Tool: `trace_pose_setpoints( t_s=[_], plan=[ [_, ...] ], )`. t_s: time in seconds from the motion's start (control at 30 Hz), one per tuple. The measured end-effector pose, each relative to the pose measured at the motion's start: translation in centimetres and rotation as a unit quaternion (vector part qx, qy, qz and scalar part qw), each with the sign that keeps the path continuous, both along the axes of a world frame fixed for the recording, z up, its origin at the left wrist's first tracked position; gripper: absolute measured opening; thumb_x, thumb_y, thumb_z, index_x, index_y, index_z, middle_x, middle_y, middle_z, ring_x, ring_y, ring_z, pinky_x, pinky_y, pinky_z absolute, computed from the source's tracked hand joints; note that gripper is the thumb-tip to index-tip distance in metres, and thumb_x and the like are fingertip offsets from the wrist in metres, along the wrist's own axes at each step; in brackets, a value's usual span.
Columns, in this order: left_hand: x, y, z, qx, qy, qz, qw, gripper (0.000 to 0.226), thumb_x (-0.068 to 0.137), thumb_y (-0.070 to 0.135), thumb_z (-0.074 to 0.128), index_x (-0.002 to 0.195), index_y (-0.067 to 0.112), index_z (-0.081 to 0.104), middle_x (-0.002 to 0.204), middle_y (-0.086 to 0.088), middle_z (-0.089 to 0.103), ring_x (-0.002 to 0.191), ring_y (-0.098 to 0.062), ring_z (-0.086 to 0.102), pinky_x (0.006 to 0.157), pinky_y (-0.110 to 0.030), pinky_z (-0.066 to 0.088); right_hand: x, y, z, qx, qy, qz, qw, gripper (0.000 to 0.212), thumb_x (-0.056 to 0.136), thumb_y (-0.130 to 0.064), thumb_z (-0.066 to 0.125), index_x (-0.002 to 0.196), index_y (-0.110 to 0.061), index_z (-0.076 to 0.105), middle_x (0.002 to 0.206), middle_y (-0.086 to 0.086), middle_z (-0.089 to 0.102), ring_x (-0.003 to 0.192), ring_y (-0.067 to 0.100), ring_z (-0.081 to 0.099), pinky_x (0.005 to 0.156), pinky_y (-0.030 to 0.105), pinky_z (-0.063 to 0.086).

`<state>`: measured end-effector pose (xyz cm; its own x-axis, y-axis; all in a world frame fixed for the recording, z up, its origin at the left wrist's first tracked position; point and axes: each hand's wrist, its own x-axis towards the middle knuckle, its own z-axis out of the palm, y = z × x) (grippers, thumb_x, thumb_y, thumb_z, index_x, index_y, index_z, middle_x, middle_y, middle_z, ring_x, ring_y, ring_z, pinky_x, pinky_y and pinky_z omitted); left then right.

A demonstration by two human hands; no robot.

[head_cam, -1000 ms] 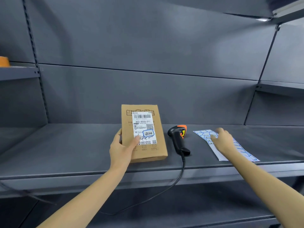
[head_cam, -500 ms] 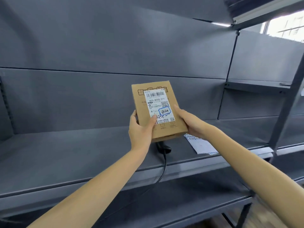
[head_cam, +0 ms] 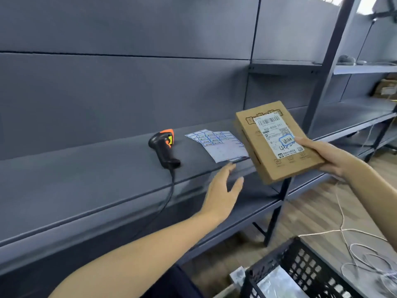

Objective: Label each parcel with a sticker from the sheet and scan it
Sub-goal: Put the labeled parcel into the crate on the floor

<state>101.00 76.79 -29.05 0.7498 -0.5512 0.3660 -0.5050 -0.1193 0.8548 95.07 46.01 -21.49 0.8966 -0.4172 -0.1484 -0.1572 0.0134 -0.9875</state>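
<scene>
My right hand [head_cam: 328, 155] grips a flat cardboard parcel [head_cam: 270, 155] by its right edge and holds it in the air, right of the shelf. The parcel bears a white shipping label with a blue-edged sticker [head_cam: 286, 140] on it. My left hand [head_cam: 223, 190] hangs empty with fingers spread, in front of the shelf edge below the sticker sheet [head_cam: 217, 144]. The sheet lies flat on the grey shelf [head_cam: 86, 168]. To its left lies a black and orange barcode scanner [head_cam: 164, 147], its cable dropping over the shelf edge.
A black perforated crate [head_cam: 300, 267] stands on the wooden floor at the lower right, with a grey bag inside. White cords [head_cam: 352, 248] lie on the floor beside it. A shelf upright [head_cam: 322, 67] rises behind the parcel. More shelving with boxes stands at the far right.
My left hand has let go of the parcel and dropped below the shelf edge. My right hand now carries the parcel alone, off to the right. The view has swung right and down.
</scene>
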Motion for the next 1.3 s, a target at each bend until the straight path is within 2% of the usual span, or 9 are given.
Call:
trace_pose_setpoints(
  t_s=[0.23,0.37,0.43,0.6,0.73,0.9,1.0,1.23,1.3],
  plan=[
    [-2.6,-3.4,-10.6,0.195,-0.051,-0.058,0.978,0.049,0.100,0.039,0.043,0.146,0.027,0.033,0.156,0.011,0.024,0.145,-0.006,0.013,0.118,-0.023,0.005,-9.9,-7.3,-12.8,0.076,0.146,-0.079,0.983,0.044,0.076,-0.027,0.066,0.115,-0.008,0.063,0.105,0.015,0.072,0.074,0.023,0.073,0.059,0.031,0.060],
    [-2.7,-4.5,-16.1,0.299,-0.076,-0.062,0.949,0.055,0.099,0.043,0.038,0.150,0.026,0.024,0.159,0.010,0.016,0.146,-0.007,0.003,0.114,-0.020,-0.007,-13.5,-8.2,-21.7,0.120,0.206,-0.085,0.967,0.042,0.080,-0.023,0.064,0.116,-0.003,0.062,0.107,0.017,0.071,0.077,0.026,0.073,0.064,0.035,0.061],
    [-2.6,-4.5,-18.8,0.339,-0.075,-0.056,0.936,0.057,0.099,0.045,0.036,0.151,0.026,0.020,0.159,0.009,0.013,0.147,-0.008,0.001,0.114,-0.020,-0.008,-14.8,-8.3,-26.0,0.136,0.248,-0.083,0.955,0.046,0.081,-0.025,0.065,0.121,-0.003,0.060,0.116,0.020,0.067,0.082,0.030,0.071,0.073,0.039,0.060],
    [-2.5,-3.2,-24.6,0.424,-0.073,-0.042,0.902,0.059,0.100,0.045,0.033,0.152,0.023,0.017,0.160,0.006,0.012,0.147,-0.009,0.001,0.114,-0.020,-0.013,-16.8,-8.0,-34.6,0.127,0.331,-0.096,0.930,0.059,0.069,-0.023,0.074,0.123,-0.004,0.059,0.112,0.023,0.068,0.079,0.034,0.068,0.065,0.037,0.061],
    [-2.4,-2.7,-27.2,0.465,-0.084,-0.026,0.881,0.061,0.100,0.045,0.031,0.153,0.022,0.012,0.161,0.005,0.008,0.147,-0.011,-0.003,0.112,-0.021,-0.017,-16.9,-7.5,-39.2,0.060,0.395,-0.073,0.914,0.057,0.071,-0.022,0.080,0.123,-0.013,0.060,0.114,0.016,0.065,0.097,0.034,0.065,0.092,0.045,0.051],
    [-2.6,-3.2,-28.9,0.491,-0.084,-0.020,0.867,0.061,0.100,0.045,0.028,0.153,0.023,0.007,0.161,0.005,0.004,0.147,-0.011,-0.007,0.114,-0.023,-0.017,-15.0,-5.7,-44.0,0.035,0.417,-0.063,0.906,0.068,0.075,-0.007,0.077,0.137,-0.008,0.049,0.122,0.017,0.062,0.099,0.031,0.063,0.089,0.037,0.051],
    [-2.7,-3.2,-29.7,0.495,-0.085,-0.022,0.864,0.061,0.101,0.045,0.028,0.153,0.022,0.008,0.161,0.004,0.005,0.147,-0.011,-0.006,0.113,-0.023,-0.017,-14.1,-3.7,-46.3,0.022,0.419,-0.066,0.905,0.071,0.076,-0.016,0.079,0.137,-0.008,0.044,0.118,0.016,0.061,0.095,0.028,0.061,0.078,0.035,0.052],
    [-3.1,-2.9,-30.9,0.508,-0.076,-0.019,0.858,0.059,0.101,0.043,0.028,0.153,0.021,0.009,0.161,0.004,0.004,0.147,-0.011,-0.007,0.114,-0.023,-0.016,-13.4,-2.2,-49.9,-0.141,0.438,-0.072,0.885,0.045,0.079,-0.035,0.076,0.108,-0.004,0.061,0.101,0.013,0.065,0.085,0.022,0.060,0.072,0.029,0.048],
    [-3.1,-3.1,-31.0,0.505,-0.076,-0.017,0.860,0.059,0.101,0.043,0.028,0.153,0.021,0.009,0.161,0.003,0.005,0.147,-0.011,-0.007,0.114,-0.023,-0.017,-13.3,-2.0,-50.4,-0.222,0.459,-0.051,0.859,0.040,0.083,-0.041,0.071,0.110,-0.012,0.064,0.106,0.012,0.066,0.095,0.025,0.062,0.082,0.034,0.052]
  ],
)
